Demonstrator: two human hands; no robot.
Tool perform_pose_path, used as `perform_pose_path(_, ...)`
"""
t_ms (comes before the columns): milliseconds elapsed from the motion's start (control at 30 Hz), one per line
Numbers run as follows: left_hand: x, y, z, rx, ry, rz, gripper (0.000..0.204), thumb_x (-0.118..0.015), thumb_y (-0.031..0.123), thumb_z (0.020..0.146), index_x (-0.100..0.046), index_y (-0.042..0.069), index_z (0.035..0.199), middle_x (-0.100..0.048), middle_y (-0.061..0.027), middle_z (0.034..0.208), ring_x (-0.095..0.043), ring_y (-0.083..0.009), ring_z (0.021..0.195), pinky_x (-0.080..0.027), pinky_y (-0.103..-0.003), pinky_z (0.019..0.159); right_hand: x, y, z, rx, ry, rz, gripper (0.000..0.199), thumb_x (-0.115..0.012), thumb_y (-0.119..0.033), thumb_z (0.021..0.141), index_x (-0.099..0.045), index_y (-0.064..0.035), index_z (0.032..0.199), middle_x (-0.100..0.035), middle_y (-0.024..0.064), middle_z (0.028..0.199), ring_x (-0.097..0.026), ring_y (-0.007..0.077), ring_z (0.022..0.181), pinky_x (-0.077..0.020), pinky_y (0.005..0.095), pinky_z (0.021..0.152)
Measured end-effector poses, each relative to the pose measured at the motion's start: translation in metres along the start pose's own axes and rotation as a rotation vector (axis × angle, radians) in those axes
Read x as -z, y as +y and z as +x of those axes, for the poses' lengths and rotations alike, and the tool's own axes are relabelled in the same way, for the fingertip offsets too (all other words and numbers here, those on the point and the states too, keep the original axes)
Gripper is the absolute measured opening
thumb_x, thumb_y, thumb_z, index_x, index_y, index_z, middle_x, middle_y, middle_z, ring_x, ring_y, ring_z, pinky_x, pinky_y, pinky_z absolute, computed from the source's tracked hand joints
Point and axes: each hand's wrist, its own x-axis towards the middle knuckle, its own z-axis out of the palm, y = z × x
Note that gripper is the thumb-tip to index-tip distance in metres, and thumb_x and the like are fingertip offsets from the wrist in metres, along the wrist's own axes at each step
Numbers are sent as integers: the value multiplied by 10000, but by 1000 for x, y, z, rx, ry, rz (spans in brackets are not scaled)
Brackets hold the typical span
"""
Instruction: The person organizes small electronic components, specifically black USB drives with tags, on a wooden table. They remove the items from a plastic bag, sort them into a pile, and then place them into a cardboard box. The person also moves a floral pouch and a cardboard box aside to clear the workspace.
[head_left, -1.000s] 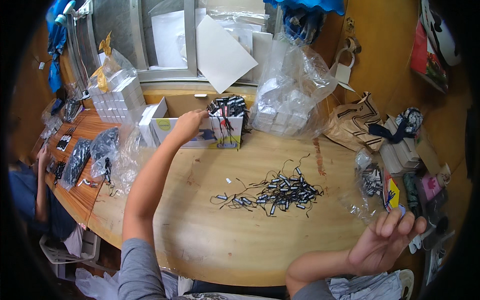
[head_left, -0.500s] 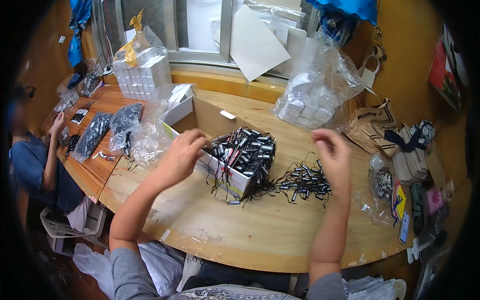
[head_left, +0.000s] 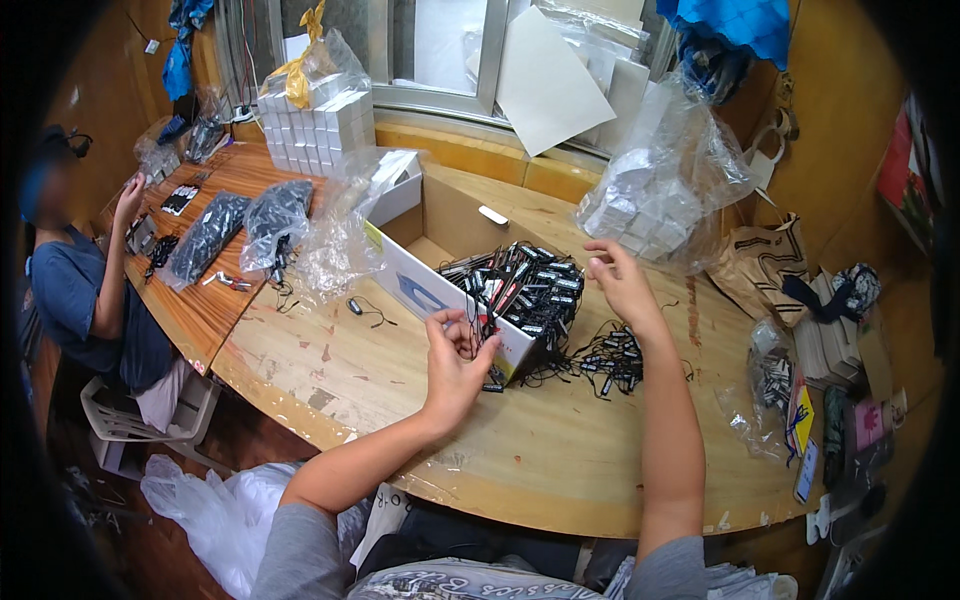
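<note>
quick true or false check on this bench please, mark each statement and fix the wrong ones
1. The open box holds black corded pieces. True.
2. The right hand is down inside the box. False: the right hand is raised to the right of the box.
3. The left hand is at the near side of the box. True.
4. A loose pile of similar pieces lies right of the box. True.
5. The co-worker is at the right. False: the co-worker is at the left.

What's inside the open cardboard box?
Small black wired pieces crowd the right end of the box; brown cardboard shows at its left. Anything under the pieces is hidden.
</note>
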Motion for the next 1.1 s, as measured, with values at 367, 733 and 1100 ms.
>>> perform_pose_path(367,43,81,3,-480,-367,971,217,-599,223,697,-534,16,702,-519,-107,616,-501,-273,555,-405,-343,520,-13,-37,21,113,16,-301,202,-502,-172,757,-587,-23,864,-589,141,809,-562,253,757,-426,313,677)
perform_pose_path(733,61,30,78,-761,418,814,141,-546,-30,675,-507,39,792,-450,-52,574,-436,-184,474,-347,-297,460,-146,-97,79,351,-853,-680,229,-531,-96,660,-609,-52,871,-587,141,885,-562,245,835,-440,312,719)
perform_pose_path(1100,60,38,76,-782,370,759,187,-482,-62,691,-502,20,859,-489,-96,729,-468,-242,689,-375,-325,616,-99,-92,85,221,-883,-359,246,-454,52,688,-622,-55,832,-585,44,684,-514,104,620,-431,227,585)
